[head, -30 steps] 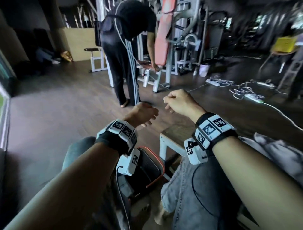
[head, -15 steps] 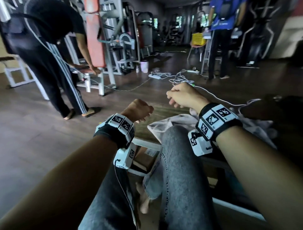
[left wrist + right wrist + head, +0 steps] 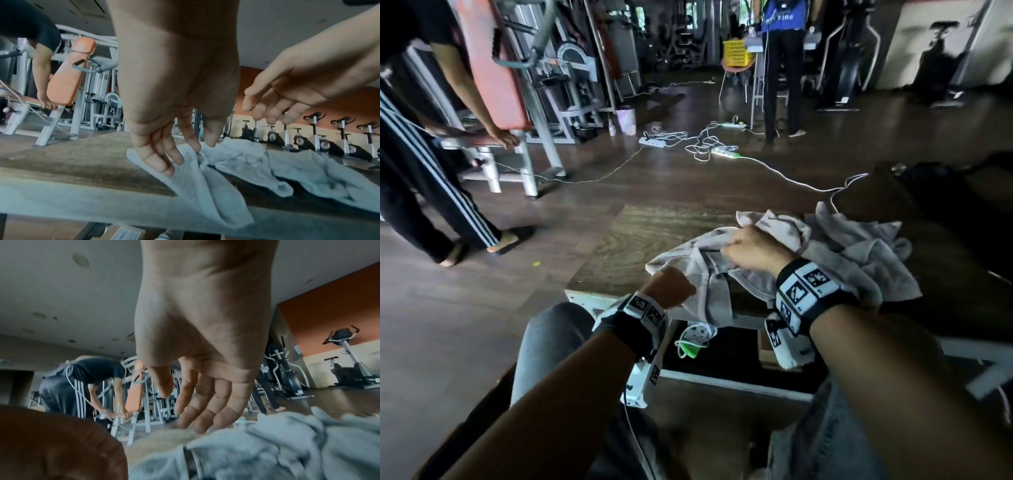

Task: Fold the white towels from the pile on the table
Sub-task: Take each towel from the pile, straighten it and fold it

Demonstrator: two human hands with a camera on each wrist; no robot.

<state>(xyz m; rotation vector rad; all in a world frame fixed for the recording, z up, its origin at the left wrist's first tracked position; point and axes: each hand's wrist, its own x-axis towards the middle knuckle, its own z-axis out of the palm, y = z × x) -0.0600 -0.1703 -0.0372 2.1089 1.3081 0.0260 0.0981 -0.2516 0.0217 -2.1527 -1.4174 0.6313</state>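
Observation:
A pile of crumpled white towels [image 3: 859,253] lies on the right part of a low wooden table [image 3: 633,233]. One towel [image 3: 698,253] spreads from the pile toward the table's near edge and hangs over it. My left hand [image 3: 671,286] is at that towel's near left corner. In the left wrist view its fingers [image 3: 164,162] reach down with relaxed tips touching the cloth [image 3: 205,186], gripping nothing. My right hand [image 3: 750,251] hovers over the same towel near the pile. Its fingers [image 3: 203,410] are straight, just above the towels [image 3: 267,443].
A person in striped trousers [image 3: 431,192] bends over an orange gym bench [image 3: 493,78] at the left. Power strips and white cables [image 3: 705,144] lie on the floor beyond the table. Another person in blue [image 3: 780,68] stands farther back. My knees [image 3: 551,342] are against the table's front.
The view has swung right and down onto the table. Both hands came down from loose fists in the air and opened over the nearest towel.

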